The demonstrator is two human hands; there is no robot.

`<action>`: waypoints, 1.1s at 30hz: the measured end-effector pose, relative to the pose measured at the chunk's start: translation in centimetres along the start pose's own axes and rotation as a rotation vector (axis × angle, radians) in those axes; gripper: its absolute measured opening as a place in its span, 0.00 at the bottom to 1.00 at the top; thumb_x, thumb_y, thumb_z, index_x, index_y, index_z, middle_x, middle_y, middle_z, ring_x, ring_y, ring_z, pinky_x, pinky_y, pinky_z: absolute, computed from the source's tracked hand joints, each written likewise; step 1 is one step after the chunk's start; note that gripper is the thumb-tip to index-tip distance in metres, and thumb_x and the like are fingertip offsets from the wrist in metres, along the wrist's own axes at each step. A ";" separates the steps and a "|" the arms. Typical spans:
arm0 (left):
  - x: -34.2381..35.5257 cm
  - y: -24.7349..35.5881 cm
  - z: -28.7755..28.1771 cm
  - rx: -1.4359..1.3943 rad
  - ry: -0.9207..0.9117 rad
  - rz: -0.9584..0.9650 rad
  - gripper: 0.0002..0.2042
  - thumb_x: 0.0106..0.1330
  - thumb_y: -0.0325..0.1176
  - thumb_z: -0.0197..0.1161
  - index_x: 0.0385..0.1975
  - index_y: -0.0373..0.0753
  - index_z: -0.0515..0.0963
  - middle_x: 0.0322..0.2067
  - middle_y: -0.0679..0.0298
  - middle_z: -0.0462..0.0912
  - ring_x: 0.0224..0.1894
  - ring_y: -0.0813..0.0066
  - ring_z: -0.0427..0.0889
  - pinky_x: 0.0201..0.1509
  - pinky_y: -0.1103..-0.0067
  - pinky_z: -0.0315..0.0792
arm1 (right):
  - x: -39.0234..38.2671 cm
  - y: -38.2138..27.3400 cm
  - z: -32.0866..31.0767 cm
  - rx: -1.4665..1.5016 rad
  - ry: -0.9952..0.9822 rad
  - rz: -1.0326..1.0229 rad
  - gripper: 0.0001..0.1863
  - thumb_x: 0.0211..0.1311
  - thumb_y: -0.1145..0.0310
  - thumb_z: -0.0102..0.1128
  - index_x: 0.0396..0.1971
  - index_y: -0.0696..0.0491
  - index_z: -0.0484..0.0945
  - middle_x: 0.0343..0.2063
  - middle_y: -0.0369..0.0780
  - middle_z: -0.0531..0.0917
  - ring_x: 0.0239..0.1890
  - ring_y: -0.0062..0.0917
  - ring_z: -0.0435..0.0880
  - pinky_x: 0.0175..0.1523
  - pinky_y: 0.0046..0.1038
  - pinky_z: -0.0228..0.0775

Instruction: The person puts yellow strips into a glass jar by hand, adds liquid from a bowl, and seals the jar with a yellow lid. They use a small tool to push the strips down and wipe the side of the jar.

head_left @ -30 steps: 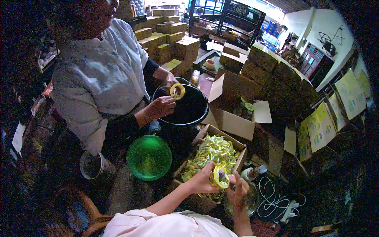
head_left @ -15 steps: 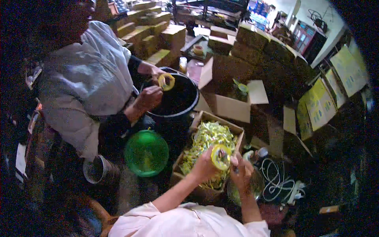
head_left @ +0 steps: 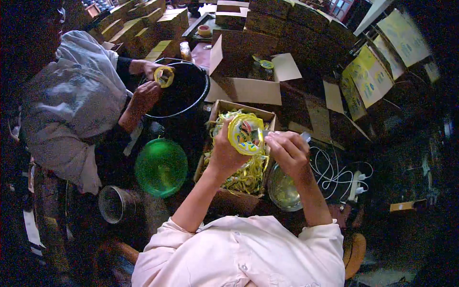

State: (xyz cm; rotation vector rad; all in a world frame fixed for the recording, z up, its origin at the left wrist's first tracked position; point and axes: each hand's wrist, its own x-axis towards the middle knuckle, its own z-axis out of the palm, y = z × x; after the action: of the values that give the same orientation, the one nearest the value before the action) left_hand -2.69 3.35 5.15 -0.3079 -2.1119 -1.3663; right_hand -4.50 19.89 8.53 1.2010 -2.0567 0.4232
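My left hand (head_left: pixel 224 152) is wrapped round a yellow-rimmed, tub-like round container (head_left: pixel 245 135), its opening tilted up and coloured print showing inside. At the rim's right side, my right hand (head_left: pixel 289 149) pinches a small flat greyish blade-like piece (head_left: pixel 264 135); most of it is hidden by the fingers. Both hands are above a cardboard box (head_left: pixel 239 106) filled with yellow and whitish strips (head_left: pixel 244 179). Across to the left, another person's hands (head_left: pixel 148 91) hold a similar yellow-rimmed round container (head_left: pixel 164 76) over a large black tub (head_left: pixel 189 98).
A green basin (head_left: pixel 161 167) and a grey bucket (head_left: pixel 112 204) stand left of the box. A clear round bowl (head_left: pixel 284 191), white cable (head_left: pixel 330 172) and power strip (head_left: pixel 355 185) lie right. Beyond is an open carton (head_left: pixel 253 91); stacked cartons (head_left: pixel 282 21) line the back.
The view has shifted. My hands have risen toward me with the container, whose opening now shows more fully. The other person still holds a container over the tub.
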 end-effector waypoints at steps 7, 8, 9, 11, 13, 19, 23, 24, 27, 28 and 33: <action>-0.2 0.7 -0.2 0.088 -0.059 0.132 0.26 0.42 0.33 0.66 0.39 0.34 0.61 0.31 0.57 0.75 0.34 0.66 0.77 0.38 0.77 0.71 | -0.2 -0.3 -0.8 -0.006 -0.004 -0.022 0.12 0.33 0.80 0.57 0.25 0.56 0.75 0.26 0.37 0.79 0.30 0.25 0.77 0.36 0.26 0.71; -0.3 0.9 -0.2 0.085 -0.060 0.134 0.26 0.42 0.33 0.66 0.39 0.34 0.61 0.31 0.57 0.75 0.34 0.66 0.77 0.38 0.77 0.71 | -0.1 -0.3 -0.8 -0.010 -0.004 -0.021 0.12 0.33 0.80 0.57 0.25 0.56 0.75 0.26 0.37 0.79 0.30 0.25 0.77 0.36 0.26 0.71; -0.5 1.3 -0.1 -0.043 -0.100 0.064 0.26 0.42 0.33 0.66 0.39 0.35 0.61 0.31 0.57 0.75 0.34 0.66 0.77 0.38 0.77 0.71 | -0.2 -0.4 -0.8 -0.013 -0.011 -0.037 0.12 0.34 0.80 0.57 0.25 0.56 0.75 0.26 0.37 0.79 0.30 0.25 0.77 0.36 0.26 0.71; -0.8 1.7 0.0 -0.172 -0.139 -0.003 0.25 0.43 0.33 0.66 0.40 0.35 0.61 0.31 0.57 0.75 0.33 0.65 0.77 0.38 0.77 0.71 | -0.2 -0.4 -0.9 -0.019 -0.018 -0.054 0.11 0.34 0.80 0.57 0.25 0.56 0.75 0.26 0.37 0.79 0.31 0.25 0.77 0.36 0.26 0.71; -1.2 1.6 0.1 -0.106 -0.149 -0.054 0.24 0.42 0.31 0.66 0.40 0.35 0.63 0.31 0.58 0.74 0.34 0.65 0.76 0.39 0.76 0.70 | -0.3 -0.5 -1.1 0.009 -0.010 -0.058 0.11 0.35 0.80 0.57 0.25 0.56 0.74 0.26 0.37 0.79 0.29 0.26 0.78 0.35 0.26 0.71; -0.8 2.2 -0.1 -0.026 -0.165 0.023 0.22 0.39 0.28 0.65 0.38 0.35 0.66 0.32 0.58 0.72 0.36 0.66 0.74 0.41 0.77 0.69 | -1.9 0.4 -0.7 0.041 0.067 -0.034 0.16 0.36 0.79 0.61 0.30 0.55 0.71 0.24 0.37 0.78 0.26 0.28 0.78 0.31 0.26 0.72; -1.1 2.0 0.3 -0.109 -0.159 -0.050 0.21 0.40 0.27 0.64 0.37 0.34 0.67 0.33 0.57 0.73 0.36 0.64 0.74 0.40 0.77 0.70 | -1.9 0.6 -1.0 0.031 0.038 -0.018 0.17 0.37 0.80 0.61 0.31 0.55 0.71 0.23 0.37 0.78 0.26 0.28 0.78 0.30 0.26 0.72; -1.1 2.0 0.3 -0.121 -0.197 -0.064 0.20 0.41 0.28 0.64 0.37 0.34 0.68 0.33 0.57 0.73 0.37 0.64 0.74 0.42 0.76 0.69 | -1.6 0.5 -1.0 0.054 0.031 -0.026 0.16 0.38 0.80 0.61 0.32 0.55 0.71 0.23 0.37 0.78 0.26 0.28 0.78 0.30 0.26 0.72; -0.9 1.7 0.4 -0.085 -0.258 -0.008 0.20 0.41 0.28 0.63 0.37 0.34 0.68 0.35 0.57 0.73 0.39 0.63 0.73 0.45 0.76 0.67 | -1.5 0.6 -0.9 0.083 0.041 -0.039 0.17 0.38 0.81 0.60 0.34 0.56 0.70 0.23 0.38 0.77 0.25 0.28 0.78 0.30 0.27 0.72; -0.9 1.5 0.5 -0.038 -0.278 0.057 0.21 0.41 0.29 0.64 0.37 0.34 0.68 0.35 0.56 0.73 0.40 0.63 0.72 0.46 0.75 0.66 | -1.5 0.7 -0.7 0.092 0.054 -0.044 0.18 0.39 0.81 0.59 0.35 0.57 0.70 0.23 0.38 0.77 0.25 0.28 0.78 0.29 0.27 0.72; -0.9 0.4 0.6 -0.147 -0.364 0.006 0.22 0.39 0.30 0.65 0.37 0.34 0.69 0.36 0.56 0.73 0.40 0.62 0.72 0.48 0.75 0.64 | -2.0 1.0 -0.2 0.106 0.048 -0.062 0.22 0.39 0.81 0.59 0.41 0.59 0.69 0.22 0.38 0.77 0.23 0.28 0.77 0.28 0.26 0.71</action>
State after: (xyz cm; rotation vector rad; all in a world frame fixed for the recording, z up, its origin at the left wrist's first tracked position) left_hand -2.01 4.19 4.70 -0.6662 -2.2966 -1.5600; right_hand -4.58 21.78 7.30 1.3008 -1.9718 0.5327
